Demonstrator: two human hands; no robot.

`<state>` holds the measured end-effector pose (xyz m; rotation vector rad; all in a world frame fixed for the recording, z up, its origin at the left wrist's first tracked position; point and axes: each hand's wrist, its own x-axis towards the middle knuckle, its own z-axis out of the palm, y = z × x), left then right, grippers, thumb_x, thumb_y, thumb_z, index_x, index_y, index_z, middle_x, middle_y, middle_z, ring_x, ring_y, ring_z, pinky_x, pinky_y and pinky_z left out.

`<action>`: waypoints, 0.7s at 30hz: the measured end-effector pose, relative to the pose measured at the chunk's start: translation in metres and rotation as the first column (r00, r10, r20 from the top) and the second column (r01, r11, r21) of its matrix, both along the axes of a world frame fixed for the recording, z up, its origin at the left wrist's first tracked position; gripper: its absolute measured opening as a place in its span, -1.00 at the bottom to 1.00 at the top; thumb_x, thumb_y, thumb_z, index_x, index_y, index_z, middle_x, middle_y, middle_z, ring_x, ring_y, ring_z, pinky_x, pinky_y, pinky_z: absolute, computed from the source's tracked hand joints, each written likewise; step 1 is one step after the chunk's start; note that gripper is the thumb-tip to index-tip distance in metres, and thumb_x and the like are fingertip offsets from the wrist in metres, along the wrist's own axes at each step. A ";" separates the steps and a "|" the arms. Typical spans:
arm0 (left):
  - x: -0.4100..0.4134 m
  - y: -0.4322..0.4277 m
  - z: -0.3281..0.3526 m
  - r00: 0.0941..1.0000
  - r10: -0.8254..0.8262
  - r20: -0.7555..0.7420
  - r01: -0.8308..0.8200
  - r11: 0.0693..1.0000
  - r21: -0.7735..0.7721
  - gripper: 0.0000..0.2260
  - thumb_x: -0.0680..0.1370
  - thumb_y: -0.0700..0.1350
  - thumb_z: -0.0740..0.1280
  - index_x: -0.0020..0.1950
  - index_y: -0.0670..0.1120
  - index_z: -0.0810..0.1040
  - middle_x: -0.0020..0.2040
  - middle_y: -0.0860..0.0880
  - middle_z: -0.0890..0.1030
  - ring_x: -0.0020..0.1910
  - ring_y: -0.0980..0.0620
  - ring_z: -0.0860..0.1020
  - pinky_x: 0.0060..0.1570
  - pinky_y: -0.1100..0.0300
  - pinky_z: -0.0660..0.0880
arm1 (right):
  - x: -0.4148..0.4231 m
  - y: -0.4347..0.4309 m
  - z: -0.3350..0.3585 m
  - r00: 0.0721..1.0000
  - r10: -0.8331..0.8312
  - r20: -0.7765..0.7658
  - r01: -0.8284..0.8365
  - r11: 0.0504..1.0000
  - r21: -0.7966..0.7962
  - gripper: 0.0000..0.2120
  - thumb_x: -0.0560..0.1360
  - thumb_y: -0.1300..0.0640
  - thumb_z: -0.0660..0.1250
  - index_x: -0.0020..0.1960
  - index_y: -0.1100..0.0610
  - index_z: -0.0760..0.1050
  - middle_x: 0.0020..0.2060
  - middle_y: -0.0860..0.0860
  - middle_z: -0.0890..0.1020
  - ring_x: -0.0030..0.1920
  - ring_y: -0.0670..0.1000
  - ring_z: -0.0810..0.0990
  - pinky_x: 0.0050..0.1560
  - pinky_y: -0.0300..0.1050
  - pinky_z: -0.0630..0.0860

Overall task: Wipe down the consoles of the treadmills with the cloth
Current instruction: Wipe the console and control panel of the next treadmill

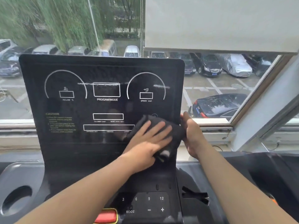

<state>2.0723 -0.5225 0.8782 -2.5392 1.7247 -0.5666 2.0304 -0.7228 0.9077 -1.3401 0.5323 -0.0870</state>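
A black treadmill console with white dial outlines and display boxes fills the middle of the view. A dark cloth lies flat against its lower right part. My left hand presses on the cloth with fingers spread. My right hand grips the console's right edge beside the cloth, thumb up along the rim.
Below the screen is a keypad with numbers, MODE, minus and plus, and a red stop button. A grey cup holder sits at lower left. Behind the console are a window sill and a car park outside.
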 end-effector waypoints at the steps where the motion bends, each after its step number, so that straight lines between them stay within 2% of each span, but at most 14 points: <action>1: -0.002 0.005 -0.004 0.998 -0.055 -0.018 0.056 0.996 0.065 -0.16 0.27 -0.14 0.36 0.59 0.06 0.34 0.68 0.06 0.15 0.68 -0.03 -0.03 0.61 -0.13 -0.23 | -0.001 0.002 0.000 1.000 0.008 -0.009 -0.008 1.000 -0.016 -0.53 0.69 -0.17 0.05 0.28 0.02 0.63 0.11 -0.01 0.76 0.18 0.04 0.69 0.20 0.01 0.56; 3: 0.005 0.012 0.001 0.985 -0.163 -0.049 0.168 0.975 0.143 -0.22 0.31 -0.17 0.35 0.56 0.06 0.40 0.67 0.07 0.18 0.68 0.00 -0.02 0.61 -0.10 -0.25 | -0.001 0.004 -0.001 1.000 -0.006 -0.013 0.005 0.998 -0.062 -0.61 0.67 -0.09 0.10 0.26 0.00 0.62 0.10 -0.02 0.76 0.15 0.05 0.68 0.13 0.01 0.55; 4: 0.013 0.015 0.010 0.978 -0.202 -0.042 0.206 0.963 0.174 -0.27 0.32 -0.19 0.33 0.53 0.06 0.43 0.66 0.07 0.21 0.67 0.01 0.01 0.61 -0.09 -0.22 | -0.001 0.004 -0.002 1.000 -0.012 -0.013 0.011 0.996 -0.085 -0.63 0.65 -0.07 0.11 0.28 -0.02 0.61 0.14 -0.03 0.74 0.22 0.06 0.65 0.22 0.04 0.53; 6: 0.031 0.024 0.036 0.975 -0.214 0.062 0.201 0.965 0.169 -0.35 0.37 -0.21 0.25 0.48 0.07 0.48 0.64 0.07 0.26 0.66 0.01 0.09 0.63 -0.12 -0.09 | -0.001 0.005 -0.003 1.000 -0.028 -0.010 0.027 0.994 -0.109 -0.55 0.57 -0.16 0.15 0.38 -0.08 0.55 0.28 -0.09 0.67 0.38 0.06 0.55 0.45 0.15 0.41; 8: 0.049 0.034 0.057 0.981 -0.103 0.162 0.100 0.995 0.022 -0.37 0.39 -0.22 0.19 0.46 0.05 0.50 0.63 0.05 0.30 0.64 -0.02 0.17 0.61 -0.16 0.06 | 0.000 0.005 -0.006 0.999 -0.046 -0.001 0.046 0.994 -0.101 -0.39 0.49 -0.29 0.21 0.47 -0.10 0.47 0.39 -0.11 0.59 0.48 0.05 0.47 0.54 0.19 0.32; 9: 0.054 0.037 0.062 0.986 -0.016 0.164 0.031 0.996 -0.086 -0.37 0.38 -0.25 0.23 0.46 0.03 0.51 0.62 0.04 0.31 0.64 -0.04 0.19 0.60 -0.18 0.10 | 0.000 0.005 -0.007 0.999 -0.050 0.000 0.049 0.992 -0.119 -0.37 0.49 -0.32 0.21 0.49 -0.10 0.45 0.41 -0.11 0.58 0.49 0.04 0.45 0.55 0.19 0.30; 12: 0.047 0.027 0.058 0.983 0.177 0.040 -0.152 0.925 -0.348 -0.30 0.30 -0.34 0.38 0.45 -0.03 0.53 0.61 0.00 0.33 0.63 -0.08 0.20 0.60 -0.18 0.10 | -0.002 0.007 -0.009 0.998 -0.057 0.002 0.057 0.983 -0.172 -0.50 0.66 -0.26 0.11 0.50 -0.07 0.43 0.39 -0.11 0.57 0.45 0.01 0.47 0.55 0.11 0.31; 14: 0.031 0.013 0.043 0.974 0.219 -0.049 -0.219 0.883 -0.416 -0.27 0.29 -0.35 0.41 0.48 -0.05 0.51 0.62 -0.01 0.31 0.65 -0.07 0.16 0.62 -0.16 0.03 | -0.003 0.011 -0.009 0.997 -0.081 0.005 0.080 0.980 -0.183 -0.52 0.70 -0.23 0.08 0.52 -0.04 0.40 0.39 -0.10 0.55 0.44 0.00 0.46 0.52 0.03 0.32; 16: 0.016 0.006 0.027 0.974 0.210 -0.086 -0.227 0.905 -0.361 -0.23 0.26 -0.32 0.40 0.50 -0.03 0.48 0.63 0.01 0.29 0.66 -0.06 0.12 0.63 -0.14 -0.02 | -0.004 0.014 -0.007 0.994 -0.106 0.025 0.109 0.970 -0.216 -0.60 0.72 -0.17 0.09 0.41 -0.02 0.49 0.30 -0.08 0.59 0.38 -0.01 0.50 0.44 -0.07 0.37; 18: 0.008 0.007 0.013 0.991 0.127 -0.046 -0.134 0.969 -0.207 -0.19 0.23 -0.29 0.40 0.51 -0.02 0.46 0.64 0.00 0.28 0.66 -0.07 0.11 0.62 -0.12 -0.06 | -0.002 0.016 -0.007 0.990 -0.133 0.054 0.142 0.964 -0.225 -0.70 0.74 -0.10 0.09 0.23 0.00 0.54 0.20 -0.07 0.63 0.28 -0.02 0.54 0.35 -0.14 0.40; 19: 0.007 0.010 0.009 0.997 0.069 -0.025 -0.071 0.989 -0.126 -0.19 0.24 -0.28 0.40 0.52 -0.01 0.45 0.64 -0.01 0.28 0.65 -0.08 0.12 0.61 -0.12 -0.09 | -0.002 0.015 -0.007 0.989 -0.136 0.062 0.146 0.963 -0.225 -0.70 0.74 -0.10 0.09 0.28 0.00 0.52 0.25 -0.04 0.62 0.29 -0.02 0.54 0.37 -0.14 0.40; 21: 0.012 0.020 0.013 0.999 -0.041 0.011 0.041 0.999 -0.012 -0.25 0.30 -0.28 0.37 0.51 0.00 0.46 0.63 -0.01 0.29 0.65 -0.09 0.14 0.60 -0.12 -0.07 | -0.002 0.015 -0.009 0.989 -0.129 0.071 0.143 0.962 -0.235 -0.53 0.71 -0.16 0.11 0.50 0.07 0.42 0.39 -0.01 0.55 0.40 0.01 0.49 0.49 -0.03 0.38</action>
